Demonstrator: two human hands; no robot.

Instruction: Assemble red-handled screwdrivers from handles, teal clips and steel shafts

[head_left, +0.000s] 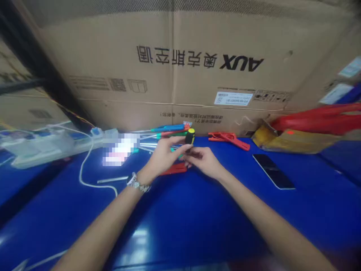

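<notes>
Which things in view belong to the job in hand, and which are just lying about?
Likely the job:
Black-and-yellow handle, in the left hand, right hand close by
Perhaps the coloured-handled tools behind

Likely lying about:
Dark-screened phone
White cable
AUX carton

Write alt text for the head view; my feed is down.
A person's left hand holds a black-and-yellow handle roughly upright over a blue table, the right hand close below it. Tools with coloured handles lie just beyond, before a large cardboard box; a dark-screened phone lies to the right.
</notes>
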